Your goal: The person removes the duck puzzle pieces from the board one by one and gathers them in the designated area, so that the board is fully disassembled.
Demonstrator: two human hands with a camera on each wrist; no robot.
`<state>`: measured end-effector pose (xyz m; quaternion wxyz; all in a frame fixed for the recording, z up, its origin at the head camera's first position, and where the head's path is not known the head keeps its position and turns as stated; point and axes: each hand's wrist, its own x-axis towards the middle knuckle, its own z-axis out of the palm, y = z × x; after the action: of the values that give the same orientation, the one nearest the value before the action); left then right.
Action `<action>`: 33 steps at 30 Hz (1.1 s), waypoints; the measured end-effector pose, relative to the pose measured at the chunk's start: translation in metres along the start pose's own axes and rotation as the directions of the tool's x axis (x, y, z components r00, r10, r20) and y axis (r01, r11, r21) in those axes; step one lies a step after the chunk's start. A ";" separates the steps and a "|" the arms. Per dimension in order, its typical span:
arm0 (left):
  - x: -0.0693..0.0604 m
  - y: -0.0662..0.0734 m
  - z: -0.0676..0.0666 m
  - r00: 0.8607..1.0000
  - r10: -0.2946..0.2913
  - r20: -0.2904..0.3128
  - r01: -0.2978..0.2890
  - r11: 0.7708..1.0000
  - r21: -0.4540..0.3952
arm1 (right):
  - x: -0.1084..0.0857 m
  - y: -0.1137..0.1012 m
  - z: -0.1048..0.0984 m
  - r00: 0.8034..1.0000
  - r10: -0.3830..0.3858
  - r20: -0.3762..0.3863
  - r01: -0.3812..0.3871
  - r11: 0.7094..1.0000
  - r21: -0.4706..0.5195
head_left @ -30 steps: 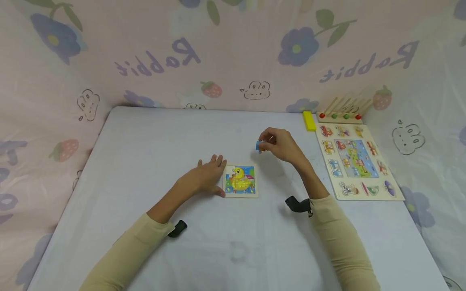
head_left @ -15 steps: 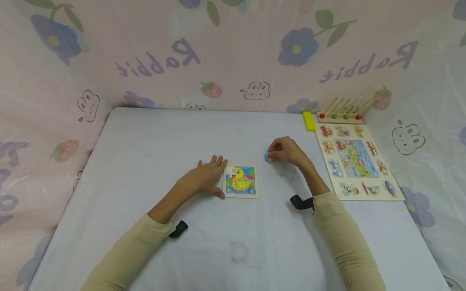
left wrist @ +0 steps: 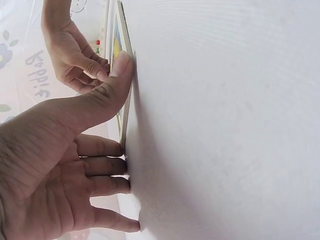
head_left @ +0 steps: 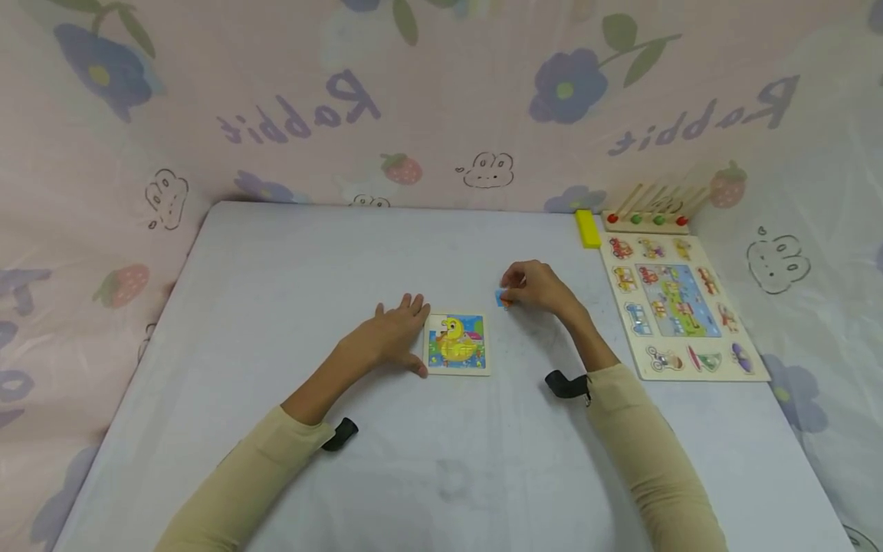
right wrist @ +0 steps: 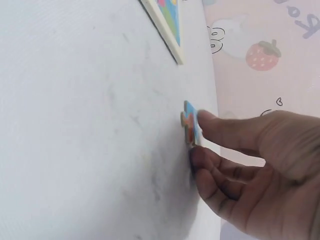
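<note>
White table [head_left: 276, 264], beneath both hands. Wooden vehicle inset board [head_left: 679, 300], right of the right grip. Left hand [head_left: 393, 333]: I read its grip as wide, fingers straight and spread. Right hand [head_left: 538, 287]: narrow grip, loaded. Wooden peg rack [head_left: 645, 223], red and green beads, beyond and right of the right grip. Framed duck jigsaw [head_left: 455, 343], flat, touching the left hand, nearer me than the right. Yellow block [head_left: 588, 228], just beside the rack. Jigsaw piece [right wrist: 189, 122], blue and orange, pinched in the right grip; table contact, I cannot tell.
</note>
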<state>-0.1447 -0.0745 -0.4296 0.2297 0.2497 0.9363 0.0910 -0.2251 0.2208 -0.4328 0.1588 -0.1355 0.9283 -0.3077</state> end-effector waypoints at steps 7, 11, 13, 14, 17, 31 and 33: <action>-0.001 0.001 -0.002 1.000 -0.001 0.012 0.002 1.000 -0.011 | -0.004 -0.006 0.001 0.998 -0.050 0.048 0.054 0.996 -0.077; -0.001 0.001 -0.003 1.000 0.006 0.010 -0.006 1.000 -0.017 | -0.004 -0.007 0.002 0.999 -0.044 0.032 0.047 0.994 -0.102; -0.001 0.002 -0.003 1.000 0.005 0.014 -0.005 1.000 -0.020 | -0.004 -0.006 0.003 0.999 -0.028 0.033 0.031 0.994 -0.104; -0.001 0.002 -0.003 1.000 0.004 0.014 -0.004 1.000 -0.023 | -0.004 -0.006 0.003 0.999 -0.021 0.035 0.025 0.994 -0.102; -0.001 0.002 -0.002 1.000 0.001 0.015 -0.001 1.000 -0.019 | -0.004 -0.006 0.004 0.999 -0.010 0.035 0.014 0.994 -0.105; -0.002 -0.001 -0.003 1.000 0.009 0.019 -0.009 1.000 -0.018 | -0.007 -0.016 0.001 1.000 0.008 -0.007 -0.008 0.997 -0.079; -0.001 -0.001 -0.004 1.000 0.009 0.025 -0.008 0.999 -0.038 | -0.010 -0.019 0.000 1.000 0.002 -0.030 -0.004 0.997 -0.073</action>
<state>-0.1461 -0.0764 -0.4257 0.2456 0.2504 0.9304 0.1064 -0.2133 0.2093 -0.4195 0.1404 -0.1352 0.9414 -0.2754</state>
